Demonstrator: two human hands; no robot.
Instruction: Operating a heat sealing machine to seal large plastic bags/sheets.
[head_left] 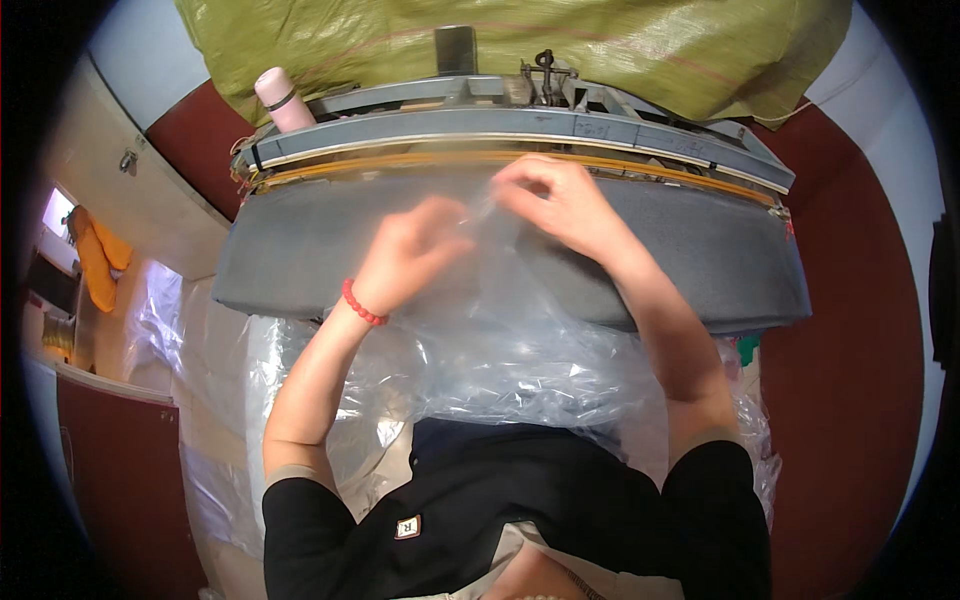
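Observation:
A clear plastic sheet [500, 360] lies over the middle of a long dark grey padded surface [700, 250] and hangs down toward my lap in shiny folds. My right hand [562, 203] is closed, with its thumb and fingertips pinching a gathered bit of the sheet near the padding's far side. My left hand [415, 250], with a red bead bracelet [362, 303] at the wrist, hovers over the sheet just left of that pinch. Motion smears its fingers, so whether it grips any film is unclear.
Behind the padding runs a metal-framed machine [420, 128] with an orange strip along its front. A pink bottle [284, 100] stands at its left end. Yellow-green woven sheeting [650, 60] covers the back. More clear plastic [215, 400] spreads at lower left, near a pale door [150, 170].

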